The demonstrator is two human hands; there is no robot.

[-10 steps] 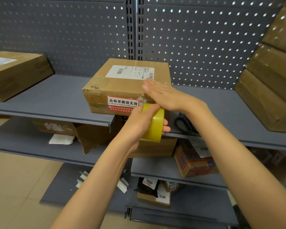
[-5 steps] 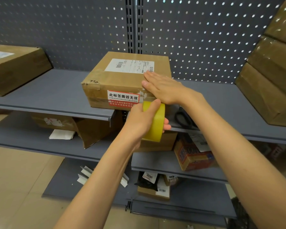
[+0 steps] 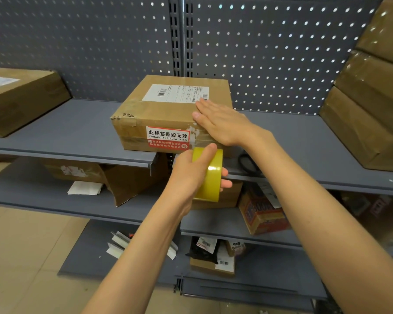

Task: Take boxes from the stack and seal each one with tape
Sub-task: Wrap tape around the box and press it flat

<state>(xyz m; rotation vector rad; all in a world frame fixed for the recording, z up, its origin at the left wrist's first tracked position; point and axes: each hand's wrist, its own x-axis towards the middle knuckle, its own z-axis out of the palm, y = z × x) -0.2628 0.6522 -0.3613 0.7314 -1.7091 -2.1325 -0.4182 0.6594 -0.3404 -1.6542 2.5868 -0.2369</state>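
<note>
Left grip: our left hand (image 3: 192, 171) curls round the yellow tape roll (image 3: 208, 175), thumb over its top and fingertips showing past its far side, so the roll can turn as tape pays out.
Roll position: we hold it just below the front edge of the top shelf (image 3: 73, 141), beneath the near face of the box (image 3: 168, 114); whether a strip already runs up to the cardboard we cannot tell.
Right grip: our right hand (image 3: 220, 123) lies flat with straight fingers on the box's near right top corner, pressing rather than grasping, which we judge steadies the box and smooths tape over that edge.
Box place: it sits at the shelf's front edge, about midway along, overhanging slightly, with a white shipping label on top and a red-and-white sticker (image 3: 167, 137) on its near face.
Scissors: black scissors (image 3: 249, 163) lie on the shelf just right of the box, partly behind our right wrist, handy for cutting.
Stack: more boxes (image 3: 370, 91) lean at the shelf's right end, likely the supply.
Left end: another box (image 3: 21, 98) rests at the far left.
</note>
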